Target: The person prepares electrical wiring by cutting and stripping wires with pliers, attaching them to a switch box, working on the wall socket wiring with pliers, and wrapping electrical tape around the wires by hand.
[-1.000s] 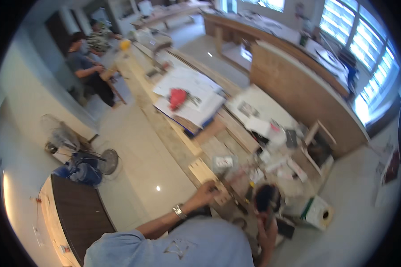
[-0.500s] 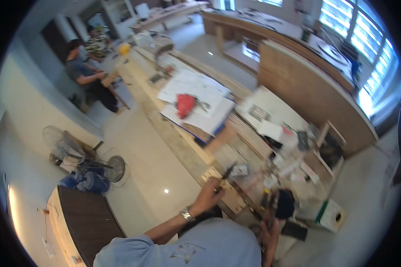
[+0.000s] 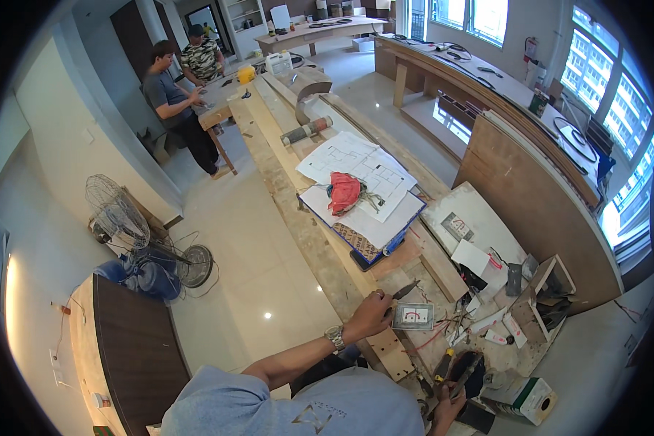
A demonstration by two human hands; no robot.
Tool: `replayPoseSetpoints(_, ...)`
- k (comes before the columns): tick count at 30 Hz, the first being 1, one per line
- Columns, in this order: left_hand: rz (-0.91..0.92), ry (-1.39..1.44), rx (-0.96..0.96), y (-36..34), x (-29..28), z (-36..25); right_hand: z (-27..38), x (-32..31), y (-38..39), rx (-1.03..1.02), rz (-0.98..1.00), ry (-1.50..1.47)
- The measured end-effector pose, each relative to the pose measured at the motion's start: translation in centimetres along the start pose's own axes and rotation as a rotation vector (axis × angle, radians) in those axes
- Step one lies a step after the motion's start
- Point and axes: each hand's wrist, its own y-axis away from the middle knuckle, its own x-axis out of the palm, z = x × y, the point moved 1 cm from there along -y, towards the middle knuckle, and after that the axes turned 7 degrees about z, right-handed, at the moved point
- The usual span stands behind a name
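Note:
My left hand (image 3: 369,320), with a metal watch on its wrist, is closed around a dark pointed tool (image 3: 406,290). Its tip points away to the right over the workbench; whether it is a knife or pliers I cannot tell. Just right of that hand lies a small rectangular box (image 3: 414,316) with a white piece in it. A light wooden block with holes (image 3: 390,354) rests nearer to me, below the hand. My right hand (image 3: 447,408) is closed on a dark elongated tool (image 3: 465,376), beside a screwdriver with a yellow and black handle (image 3: 443,365).
Drawings (image 3: 367,168) and a red cloth (image 3: 346,192) lie on the long bench (image 3: 283,178). A white and green container (image 3: 523,398) and an open wooden box (image 3: 548,298) stand at the right. A fan (image 3: 120,211) is on the left; two people work at the far end.
The view has shifted and is sharper. My left hand with the pointed tool has moved forward from above the wooden block to beside the small box. My right hand stays low at the right.

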Motion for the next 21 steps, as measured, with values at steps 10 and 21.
replayPoseSetpoints(10, 0.072, -0.171, 0.038, -0.7, -0.6, -0.2, -1.3, -0.5, -1.6, -0.058, 0.052, 0.107)
replayPoseSetpoints(21, 0.165, -0.298, 0.098, -2.7, 2.1, 2.3, 1.8, -1.0, 0.0, -0.207, 0.114, 0.446)
